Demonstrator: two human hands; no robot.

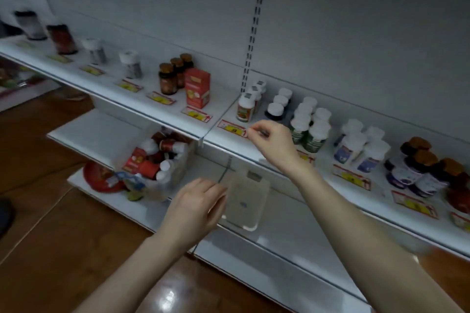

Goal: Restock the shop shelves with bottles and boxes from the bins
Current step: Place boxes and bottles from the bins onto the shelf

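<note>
An empty clear plastic bin (pixel 250 201) sits on the lower shelf (pixel 292 223). My left hand (pixel 195 208) grips its left rim with curled fingers. Left of it, a second clear bin (pixel 178 168) is filled with red boxes and white-capped bottles. My right hand (pixel 270 141) hovers at the front edge of the upper shelf (pixel 229 137), fingers loosely curled and holding nothing. It is just right of a white-capped bottle with an orange label (pixel 245 108), which stands at the front of a row of three.
Along the upper shelf stand brown bottles (pixel 167 79), a red box (pixel 197 87), white-capped green-label bottles (pixel 314 132), blue-label bottles (pixel 361 147) and orange-capped jars (pixel 419 162). Price tags line the shelf edge. A red round object (pixel 99 178) lies left of the full bin. The floor is wood.
</note>
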